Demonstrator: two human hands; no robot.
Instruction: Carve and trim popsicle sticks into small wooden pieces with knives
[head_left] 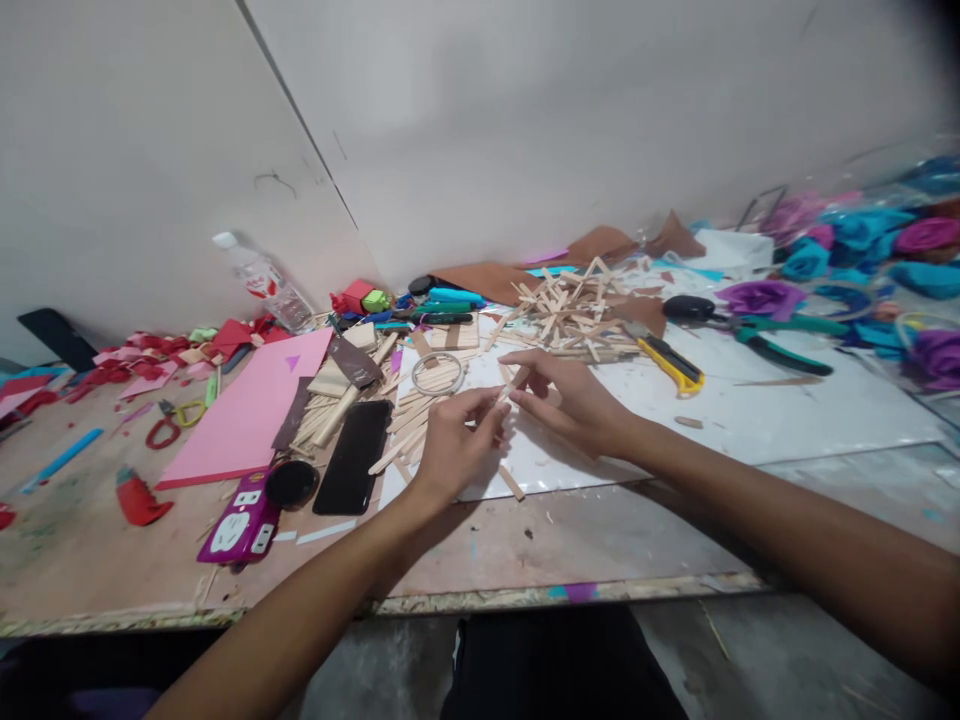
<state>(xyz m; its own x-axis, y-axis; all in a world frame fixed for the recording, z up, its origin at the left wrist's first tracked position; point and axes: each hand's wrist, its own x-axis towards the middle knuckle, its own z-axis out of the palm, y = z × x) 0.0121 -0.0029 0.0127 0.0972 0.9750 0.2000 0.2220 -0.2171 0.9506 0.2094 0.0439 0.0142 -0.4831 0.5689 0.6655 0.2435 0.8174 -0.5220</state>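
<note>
Over the white sheet (810,420), my left hand (459,442) and my right hand (574,402) meet at the fingertips. Both pinch a short wooden craft stick (514,382), whose ends are partly hidden by the fingers. A round ring (438,373) lies on sticks just beyond my left hand. Behind my right hand rises a loose pile of craft sticks (566,308). One more flat stick (512,484) rests below the hands, at the sheet's near edge. A yellow utility knife (673,364) lies to the right of my right hand.
Left of my hands lie a black phone (352,460), a purple box-like item (238,520), pink paper (251,410) and red-handled scissors (163,430). A plastic bottle (266,285) leans at the wall. Green-handled pliers (780,345) and paper flowers (862,235) are on the right.
</note>
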